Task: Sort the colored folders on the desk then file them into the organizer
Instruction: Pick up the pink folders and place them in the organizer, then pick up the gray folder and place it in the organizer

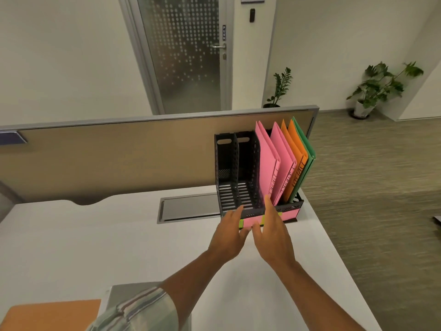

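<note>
Two hands, left (pixel 229 235) and right (pixel 273 235), stretch across the white desk (pixel 119 235) with fingers straight and slightly spread, holding nothing, their tips at the front lip of the black organizer (pixel 248 168). Its right-hand slots hold two pink folders (pixel 268 161), an orange folder (pixel 296 163) and a green folder (pixel 304 142), all leaning left, with the tan partition (pixel 119 158) just behind.

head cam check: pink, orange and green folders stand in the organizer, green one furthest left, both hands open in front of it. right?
Not quite. The head view shows the green folder furthest right in the organizer, beyond the orange folder; the pink folders are the leftmost. The rest holds: left hand and right hand are open in front of it.
</note>
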### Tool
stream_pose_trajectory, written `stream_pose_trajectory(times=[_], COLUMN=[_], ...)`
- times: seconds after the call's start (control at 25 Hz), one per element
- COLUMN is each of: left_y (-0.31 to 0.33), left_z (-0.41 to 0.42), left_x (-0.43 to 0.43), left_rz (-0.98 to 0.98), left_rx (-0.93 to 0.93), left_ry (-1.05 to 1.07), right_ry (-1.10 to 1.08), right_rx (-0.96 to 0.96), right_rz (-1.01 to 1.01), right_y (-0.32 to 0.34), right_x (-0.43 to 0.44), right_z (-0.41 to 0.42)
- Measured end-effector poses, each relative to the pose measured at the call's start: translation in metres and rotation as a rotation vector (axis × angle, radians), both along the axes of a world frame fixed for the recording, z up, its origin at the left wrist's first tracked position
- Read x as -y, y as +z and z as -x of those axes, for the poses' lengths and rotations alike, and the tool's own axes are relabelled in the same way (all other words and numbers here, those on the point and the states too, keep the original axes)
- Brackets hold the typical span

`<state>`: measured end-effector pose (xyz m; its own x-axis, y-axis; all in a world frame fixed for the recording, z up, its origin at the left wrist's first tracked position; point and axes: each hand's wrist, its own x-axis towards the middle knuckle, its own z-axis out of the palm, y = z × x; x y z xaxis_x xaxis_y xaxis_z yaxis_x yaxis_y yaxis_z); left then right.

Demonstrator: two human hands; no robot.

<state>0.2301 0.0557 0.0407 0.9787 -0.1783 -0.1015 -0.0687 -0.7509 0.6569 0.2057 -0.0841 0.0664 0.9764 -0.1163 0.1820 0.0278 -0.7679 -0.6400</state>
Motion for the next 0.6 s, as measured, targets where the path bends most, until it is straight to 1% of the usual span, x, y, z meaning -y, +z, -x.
stream_pose_trajectory(times=[0.08,0.2,0.48,0.6], left_y=[-0.008,-0.015,-0.04,-0.049], left_z=[0.017,0.043,0.115,0.144], left_x=[-0.021,-0.049,-0.123,-0.163], left_rz=[-0.056,-0.116,-0.22,-0.231], left_rx=[0.04,0.05,-0.033,-0.051], left_ry=[0.001,0.003,0.049,0.078], right_ry=[0.022,0.026,0.13,0.193], right_rx=[-0.035,-0.114,-0.277,-0.329], right_rz=[0.063,0.105,0.214,0.248], right_y=[-0.013,-0.03,-0.074,-0.092], right_x=[-0.012,-0.031,-0.088,-0.112], right_z=[0.018,0.042,0.096,0.119])
